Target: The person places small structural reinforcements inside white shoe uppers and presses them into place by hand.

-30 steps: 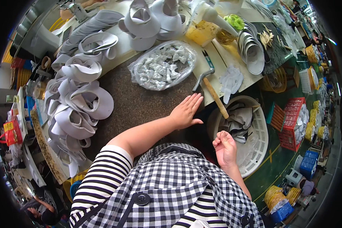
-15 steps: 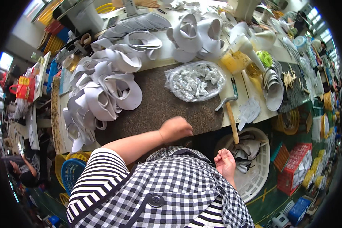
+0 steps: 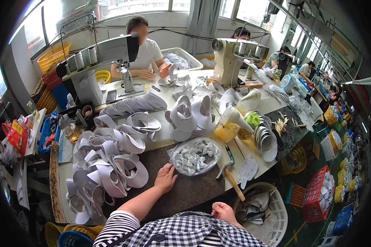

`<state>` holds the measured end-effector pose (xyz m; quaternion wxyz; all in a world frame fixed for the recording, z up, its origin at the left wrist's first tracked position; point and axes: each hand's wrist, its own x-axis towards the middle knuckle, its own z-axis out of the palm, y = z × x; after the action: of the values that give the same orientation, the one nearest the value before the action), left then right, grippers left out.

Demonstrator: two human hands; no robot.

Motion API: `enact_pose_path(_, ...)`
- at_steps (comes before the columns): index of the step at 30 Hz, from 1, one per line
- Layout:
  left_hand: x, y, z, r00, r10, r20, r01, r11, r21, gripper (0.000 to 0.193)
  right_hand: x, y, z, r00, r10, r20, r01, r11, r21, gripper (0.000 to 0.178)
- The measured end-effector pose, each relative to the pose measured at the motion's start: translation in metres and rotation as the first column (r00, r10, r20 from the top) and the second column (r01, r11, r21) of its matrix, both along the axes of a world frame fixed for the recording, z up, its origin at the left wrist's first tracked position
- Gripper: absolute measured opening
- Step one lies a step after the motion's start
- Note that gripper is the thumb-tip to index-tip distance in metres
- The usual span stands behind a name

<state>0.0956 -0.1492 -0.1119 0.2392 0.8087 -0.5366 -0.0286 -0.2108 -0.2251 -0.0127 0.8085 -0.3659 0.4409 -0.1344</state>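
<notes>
My left hand [image 3: 166,178] lies on the dark speckled board [image 3: 152,206], fingers stretched out, its fingertips beside a clear plastic bag [image 3: 195,156] of small silvery pieces. My right hand [image 3: 223,211] is curled in front of my apron, near the table's front edge; whether anything is in its fingers is hidden. Left of my left hand spreads a heap of white visors [image 3: 111,175]. Right of the bag are a green-handled tool [image 3: 229,153], a hammer [image 3: 235,186] with a wooden handle, and a white glove [image 3: 248,171].
Two upright stacks of white visors [image 3: 181,119] stand beyond the bag. Sewing machines [image 3: 105,61] are at the back, with a person [image 3: 146,57] seated across the table. A white basket [image 3: 278,218] holding cloth stands by my right side; a red crate [image 3: 318,191] is farther right.
My left hand has reached forward and opened out on the board beside the bag. My right hand stays curled near my body. The view has tilted up, showing the machines and people across the table.
</notes>
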Motion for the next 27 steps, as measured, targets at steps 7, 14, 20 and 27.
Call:
enact_pose_path(7, -0.006, 0.016, 0.007, 0.983, -0.183, 0.025, 0.176, 0.969, 0.173, 0.074, 0.012, 0.008, 0.003, 1.0, -0.025, 0.001, 0.025, 0.999, 0.031, 0.014)
enact_pose_path(14, -0.044, 0.052, 0.017, 0.691, -0.692, -0.209, 0.719, 0.689, 0.094, 0.075, 0.01, 0.009, -0.006, 0.997, -0.002, 0.072, 0.006, 0.998, -0.058, 0.014)
enact_pose_path(20, -0.018, 0.02, -0.008, 0.999, -0.016, -0.028, 0.017, 0.999, 0.034, 0.078, -0.004, 0.013, -0.003, 0.992, -0.113, 0.053, 0.112, 0.994, 0.02, 0.013)
enact_pose_path(27, -0.075, 0.043, 0.011, 0.919, -0.378, -0.114, 0.392, 0.906, 0.157, 0.074, -0.029, 0.012, -0.002, 0.993, -0.114, 0.012, 0.114, 0.993, -0.005, 0.014)
